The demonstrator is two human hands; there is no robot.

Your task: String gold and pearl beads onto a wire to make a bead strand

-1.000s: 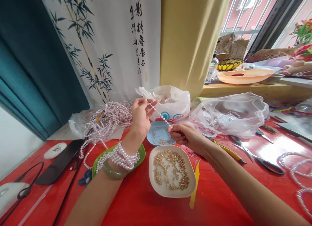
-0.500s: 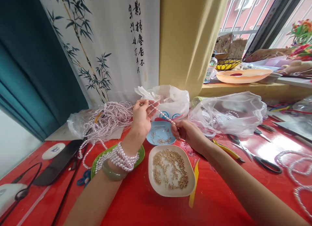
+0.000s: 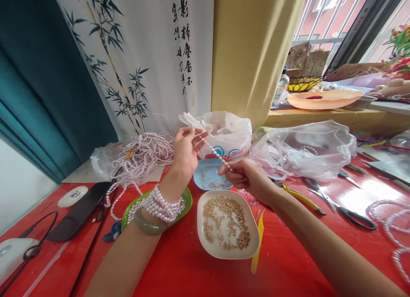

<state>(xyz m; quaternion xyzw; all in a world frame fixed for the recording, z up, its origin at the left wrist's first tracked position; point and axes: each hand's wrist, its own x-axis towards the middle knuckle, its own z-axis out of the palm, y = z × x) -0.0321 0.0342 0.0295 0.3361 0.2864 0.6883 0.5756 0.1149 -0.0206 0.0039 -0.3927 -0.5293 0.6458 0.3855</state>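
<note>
Right now a short pearl strand (image 3: 213,151) runs taut between your two hands, raised over the blue dish (image 3: 211,180). Your left hand (image 3: 185,154) pinches the upper end, fingers closed on it, held high so the pearls slide down the thread. Your right hand (image 3: 248,178) grips the lower end, fingers pinched tight on the strand, probably to keep beads from slipping off. Finished pearl bracelets (image 3: 158,208) and a green bangle (image 3: 147,226) sit on your left wrist, which hangs above the green plate (image 3: 187,198). Just below your hands stands the white dish (image 3: 253,245) full of small gold beads (image 3: 226,222), close for easy picking. A yellow tool (image 3: 258,245) lies beside it on the red desk (image 3: 192,267). A heap of pearl strings (image 3: 141,154) spills from a bag on the left. Plastic bags (image 3: 304,149) lie behind, and scissors (image 3: 344,209) and yellow-handled pliers (image 3: 299,198) to the right.
</note>
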